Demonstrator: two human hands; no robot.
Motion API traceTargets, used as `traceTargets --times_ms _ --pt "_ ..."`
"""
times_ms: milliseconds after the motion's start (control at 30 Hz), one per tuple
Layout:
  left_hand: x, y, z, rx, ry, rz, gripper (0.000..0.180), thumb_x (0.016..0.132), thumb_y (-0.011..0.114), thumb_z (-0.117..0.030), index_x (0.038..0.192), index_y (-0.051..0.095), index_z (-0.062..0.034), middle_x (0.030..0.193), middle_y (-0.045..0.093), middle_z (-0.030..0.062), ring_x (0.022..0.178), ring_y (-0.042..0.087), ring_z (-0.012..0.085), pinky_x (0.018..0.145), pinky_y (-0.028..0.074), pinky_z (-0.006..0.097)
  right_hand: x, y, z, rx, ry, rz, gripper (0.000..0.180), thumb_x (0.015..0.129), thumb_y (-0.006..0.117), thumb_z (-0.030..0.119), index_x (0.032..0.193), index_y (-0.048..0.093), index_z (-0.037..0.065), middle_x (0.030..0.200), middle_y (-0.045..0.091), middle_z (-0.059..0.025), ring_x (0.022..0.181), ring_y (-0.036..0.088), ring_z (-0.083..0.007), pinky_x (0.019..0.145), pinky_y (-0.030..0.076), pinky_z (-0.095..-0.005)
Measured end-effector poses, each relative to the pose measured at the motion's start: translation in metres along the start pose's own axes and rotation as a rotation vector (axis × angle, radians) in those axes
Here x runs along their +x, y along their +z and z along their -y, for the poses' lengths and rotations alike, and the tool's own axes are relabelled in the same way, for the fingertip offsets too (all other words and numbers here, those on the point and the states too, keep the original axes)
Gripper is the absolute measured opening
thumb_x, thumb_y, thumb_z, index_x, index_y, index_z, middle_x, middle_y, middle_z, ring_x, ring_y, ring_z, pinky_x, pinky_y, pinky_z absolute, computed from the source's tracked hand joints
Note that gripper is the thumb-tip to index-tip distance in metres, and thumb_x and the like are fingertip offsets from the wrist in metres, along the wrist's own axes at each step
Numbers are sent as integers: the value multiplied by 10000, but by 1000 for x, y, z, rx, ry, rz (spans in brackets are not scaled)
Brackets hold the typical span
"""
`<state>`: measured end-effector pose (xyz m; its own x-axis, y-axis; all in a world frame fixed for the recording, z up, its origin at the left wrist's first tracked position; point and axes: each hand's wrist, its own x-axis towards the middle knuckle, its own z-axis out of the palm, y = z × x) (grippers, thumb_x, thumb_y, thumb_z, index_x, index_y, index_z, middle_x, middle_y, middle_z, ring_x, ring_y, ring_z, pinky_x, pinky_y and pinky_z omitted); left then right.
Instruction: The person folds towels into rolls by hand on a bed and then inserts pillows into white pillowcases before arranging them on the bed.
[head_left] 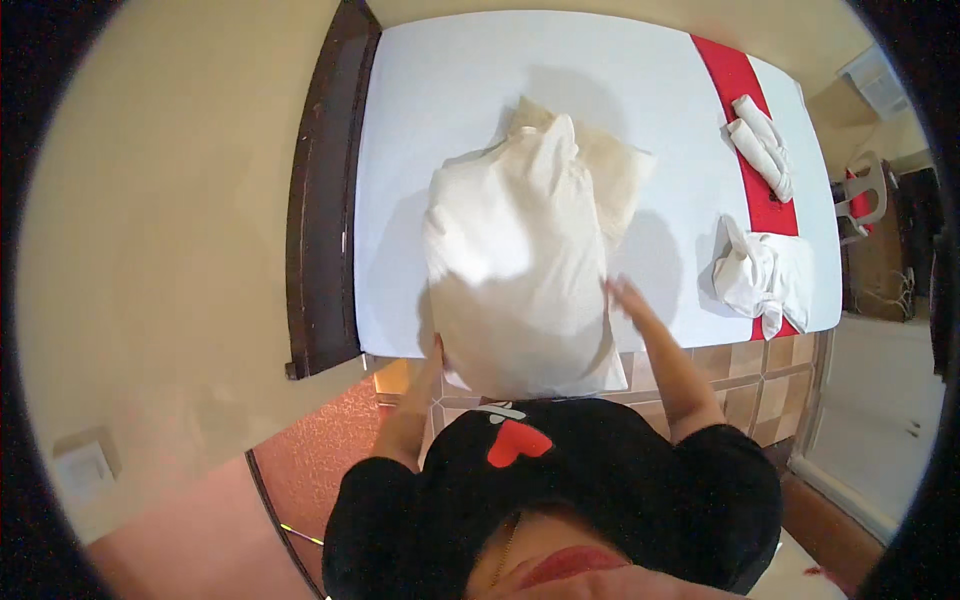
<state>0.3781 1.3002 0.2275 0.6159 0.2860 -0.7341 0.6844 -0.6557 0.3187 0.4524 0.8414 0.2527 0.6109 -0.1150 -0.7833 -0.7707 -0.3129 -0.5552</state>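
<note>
A large, plump pillow in a white pillowcase (525, 310) leans between my body and the bed, its near end against my black shirt. The cloth bunches into a peak at its far end. Beneath that far end, a flatter cream-coloured piece (628, 180) lies on the white bedsheet. My left hand (436, 352) is at the pillow's lower left edge, its fingers mostly hidden. Against the right edge rests my right hand (625, 296), with its fingers stretched out along the pillowcase.
Across the bed's right end runs a red cloth strip (720, 65). Rolled white towels (762, 150) and a folded white towel shape (765, 280) lie on it. A dark wooden headboard (325, 200) borders the left side. Beyond the right end stands a plastic chair (862, 200).
</note>
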Motion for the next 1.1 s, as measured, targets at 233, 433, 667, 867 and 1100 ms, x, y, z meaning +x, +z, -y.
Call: traceTargets --times_ms 233,433,667,867,1100 --pt "-17 -79 -124 -686 271 166 668 878 399 -545 1256 459 3 1192 531 165 1125 489 247 949 375 376 -11 14 69 -262 -309 47 735 752 591 546 1009 551 -141 962 592 -312 952 586 -382 815 456 -418" --pt "-157 -257 -259 -641 937 -222 463 855 597 -218 1225 465 27 1109 573 134 983 556 191 870 433 310 -159 -35 285 567 -764 -419 533 877 525 441 782 618 -75 675 628 -97 556 563 -163 493 434 -321" --pt "-88 -218 -210 -445 748 -413 348 901 504 -277 965 576 58 853 637 131 786 576 181 714 456 320 -148 -9 241 548 -822 -562 521 925 463 387 772 599 -93 678 614 -66 647 518 -111 562 434 -318" --pt "34 -113 -97 90 476 -28 411 877 516 -383 972 591 9 904 627 227 865 615 335 744 472 399 -19 18 92 -331 -137 -396 717 856 418 571 895 590 -124 895 601 -302 892 587 -404 807 436 -443" --pt "42 -168 -98 69 502 -39 383 875 523 -357 1019 595 -10 930 640 186 891 620 290 781 468 366 142 -36 188 255 -322 -555 685 859 436 554 1138 535 -63 1099 582 -195 1058 529 -246 928 385 -337"
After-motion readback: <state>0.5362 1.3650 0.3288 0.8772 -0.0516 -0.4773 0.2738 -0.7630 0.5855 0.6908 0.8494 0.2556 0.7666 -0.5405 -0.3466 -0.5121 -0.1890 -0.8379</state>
